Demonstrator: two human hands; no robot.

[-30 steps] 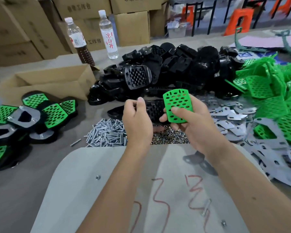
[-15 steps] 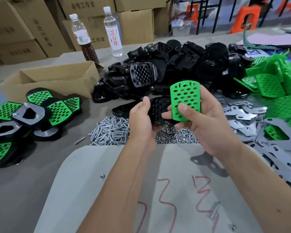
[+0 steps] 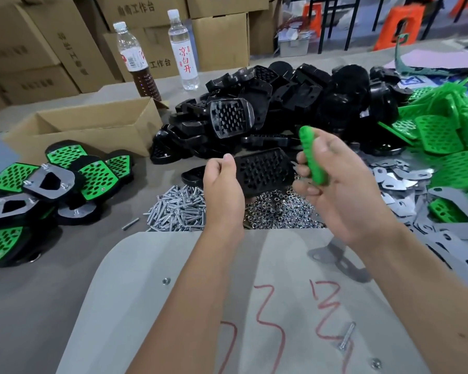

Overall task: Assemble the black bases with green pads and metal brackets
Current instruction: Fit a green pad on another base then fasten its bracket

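Alignment is what matters in this step, I judge: the green pad [image 3: 312,157] has to go face-down onto the studded side of the black base [image 3: 264,171] so that each hole takes a stud. The left hand [image 3: 222,190] grips the base by its near edge, fingers curled under and thumb on top, holding it above the heaps of screws [image 3: 179,209] and nuts [image 3: 281,209]. The right hand [image 3: 341,184] pinches the pad between thumb and curled fingers; the pad shows edge-on, just beside the base and not yet touching it.

To do it well, turn the pad flat and match its narrow end to the narrow end of the base. Start one edge first, then press across with the thumbs until it sits flush. Forcing it while skewed could bend the pad.

Finished pieces [image 3: 49,182] lie well to the left by the cardboard box [image 3: 92,125], and the metal brackets [image 3: 405,179] wait on the right, near the pile of spare pads [image 3: 449,147].
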